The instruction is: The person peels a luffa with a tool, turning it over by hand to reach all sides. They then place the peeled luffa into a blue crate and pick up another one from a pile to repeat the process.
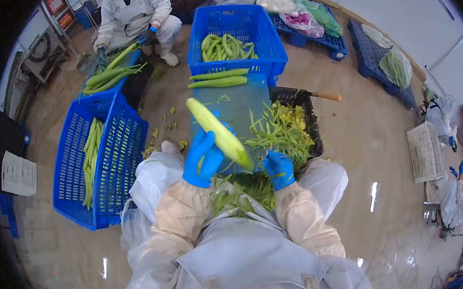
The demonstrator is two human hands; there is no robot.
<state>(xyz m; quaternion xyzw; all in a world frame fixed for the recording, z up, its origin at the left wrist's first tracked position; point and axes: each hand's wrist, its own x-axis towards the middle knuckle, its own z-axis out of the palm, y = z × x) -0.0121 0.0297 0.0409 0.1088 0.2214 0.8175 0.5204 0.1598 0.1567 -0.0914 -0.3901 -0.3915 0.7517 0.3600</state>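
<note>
A pale green, mostly peeled loofah gourd [217, 129] slants across the middle of the view, with my left hand [203, 158] wrapped around its underside. To the right of its lower end, my right hand [279, 169] is closed, fingers curled; what it grips, if anything, is hidden. Under the gourd is a blue-green board [209, 100], with two darker long gourds [218, 83] lying across its far end. Green peelings [282, 132] are heaped beside the board, and more strips lie on my lap.
A blue crate [239, 66] of gourds stands beyond the board; another blue crate [116, 170] is at left. A wooden handle [326, 95] juts from the black crate [312, 124]. A co-worker [134, 13] sits at upper left. Loaded pallets [310, 35] line the wall.
</note>
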